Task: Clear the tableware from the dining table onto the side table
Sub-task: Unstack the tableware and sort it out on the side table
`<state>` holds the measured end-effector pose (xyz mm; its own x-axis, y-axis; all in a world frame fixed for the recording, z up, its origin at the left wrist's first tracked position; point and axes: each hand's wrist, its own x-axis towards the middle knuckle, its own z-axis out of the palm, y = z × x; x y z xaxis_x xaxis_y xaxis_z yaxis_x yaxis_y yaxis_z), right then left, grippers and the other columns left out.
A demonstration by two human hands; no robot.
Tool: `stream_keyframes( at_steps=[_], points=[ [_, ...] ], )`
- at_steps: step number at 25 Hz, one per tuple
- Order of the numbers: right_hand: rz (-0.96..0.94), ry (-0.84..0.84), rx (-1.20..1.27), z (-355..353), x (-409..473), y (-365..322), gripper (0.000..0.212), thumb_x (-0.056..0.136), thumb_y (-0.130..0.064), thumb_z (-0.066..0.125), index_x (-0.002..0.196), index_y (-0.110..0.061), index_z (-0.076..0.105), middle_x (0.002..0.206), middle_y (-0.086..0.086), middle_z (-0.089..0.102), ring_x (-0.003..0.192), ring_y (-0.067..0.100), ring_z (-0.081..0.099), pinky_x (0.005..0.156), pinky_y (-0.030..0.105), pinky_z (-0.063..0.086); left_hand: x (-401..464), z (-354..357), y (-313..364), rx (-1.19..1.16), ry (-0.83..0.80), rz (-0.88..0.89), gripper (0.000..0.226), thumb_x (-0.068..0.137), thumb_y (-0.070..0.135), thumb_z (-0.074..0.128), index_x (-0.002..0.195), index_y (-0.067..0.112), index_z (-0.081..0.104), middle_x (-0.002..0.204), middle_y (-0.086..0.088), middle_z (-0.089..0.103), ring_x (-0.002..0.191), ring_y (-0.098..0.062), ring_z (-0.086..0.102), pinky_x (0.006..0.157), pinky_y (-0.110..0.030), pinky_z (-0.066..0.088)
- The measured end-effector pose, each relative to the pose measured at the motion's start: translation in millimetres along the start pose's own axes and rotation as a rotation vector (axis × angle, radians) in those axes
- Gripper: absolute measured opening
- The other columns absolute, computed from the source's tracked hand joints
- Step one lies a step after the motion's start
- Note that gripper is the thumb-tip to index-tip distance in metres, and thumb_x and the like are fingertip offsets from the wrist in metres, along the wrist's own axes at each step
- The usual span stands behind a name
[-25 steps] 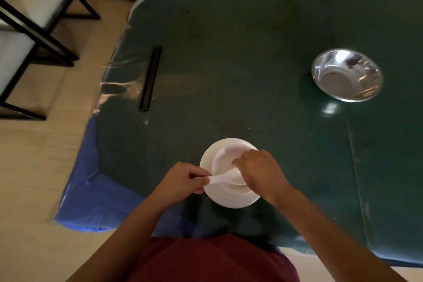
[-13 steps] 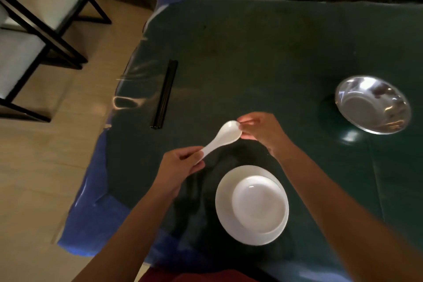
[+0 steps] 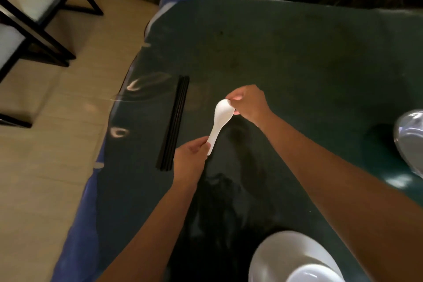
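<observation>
Both hands carried spoon (image 3: 219, 121) farther out: left hand (image 3: 191, 158) at handle, right hand (image 3: 248, 103) at bowl.

Dark green table (image 3: 286, 57), chopsticks (image 3: 175, 123), steel bowl (image 3: 409, 142), white plate (image 3: 270, 256)

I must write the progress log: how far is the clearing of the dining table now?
Nothing looks cleared yet; the side table is out of view. In hand: the white spoon, held above the dining table, the left hand on its handle and the right hand at its bowl. Left on the table: the black chopsticks, the steel bowl, and the white bowl on its plate.
</observation>
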<state>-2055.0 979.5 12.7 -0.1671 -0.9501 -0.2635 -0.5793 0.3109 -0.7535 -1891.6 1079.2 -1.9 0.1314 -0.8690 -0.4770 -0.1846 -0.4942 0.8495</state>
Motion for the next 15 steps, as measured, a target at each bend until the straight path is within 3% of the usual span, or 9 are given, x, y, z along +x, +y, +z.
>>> stream_keyframes(
  at_steps=[2, 6, 12, 15],
  points=[
    [-0.043, -0.011, -0.055, 12.2, 20.9, -2.4, 0.021, 0.083, -0.004, 0.056, 0.093, -0.009, 0.073, 0.101, 0.012, 0.072, 0.086, 0.027, 0.069, 0.087, 0.039, 0.054, 19.3, 3.6, -1.5, 0.083, 0.037, 0.042, 0.023, 0.084, 0.013, 0.059, 0.092, 0.029, 0.073, 0.072, 0.019, 0.071, 0.071, -0.004, 0.066, 0.069, -0.02, 0.054],
    [-0.1, -0.019, -0.146, 27.5, 44.1, -2.0, 0.018, 0.084, -0.008, 0.058, 0.093, -0.01, 0.074, 0.103, 0.009, 0.072, 0.093, 0.022, 0.066, 0.087, 0.034, 0.053, 35.1, 16.1, -10.5, 0.214, 0.097, 0.158, 0.016, 0.085, 0.011, 0.062, 0.096, 0.015, 0.072, 0.082, 0.01, 0.068, 0.068, 0.007, 0.059, 0.058, 0.002, 0.043],
    [-0.137, 0.041, -0.128, 30.4, 50.4, 12.9, 0.017, 0.085, -0.011, 0.06, 0.095, -0.012, 0.073, 0.105, 0.006, 0.071, 0.087, 0.011, 0.06, 0.086, 0.03, 0.053, 35.6, 25.8, -18.2, 0.169, 0.156, 0.236, 0.014, 0.084, 0.011, 0.062, 0.092, 0.016, 0.072, 0.075, 0.016, 0.063, 0.066, 0.01, 0.059, 0.056, 0.002, 0.04],
    [-0.117, 0.028, -0.085, 25.4, 47.7, 14.4, 0.02, 0.084, -0.009, 0.06, 0.102, -0.011, 0.07, 0.107, 0.008, 0.07, 0.089, 0.015, 0.063, 0.09, 0.034, 0.052, 37.3, 22.7, -15.9, 0.174, 0.136, 0.231, 0.013, 0.084, 0.012, 0.062, 0.091, 0.017, 0.071, 0.071, 0.021, 0.059, 0.064, 0.009, 0.058, 0.055, -0.001, 0.042]
  ],
)
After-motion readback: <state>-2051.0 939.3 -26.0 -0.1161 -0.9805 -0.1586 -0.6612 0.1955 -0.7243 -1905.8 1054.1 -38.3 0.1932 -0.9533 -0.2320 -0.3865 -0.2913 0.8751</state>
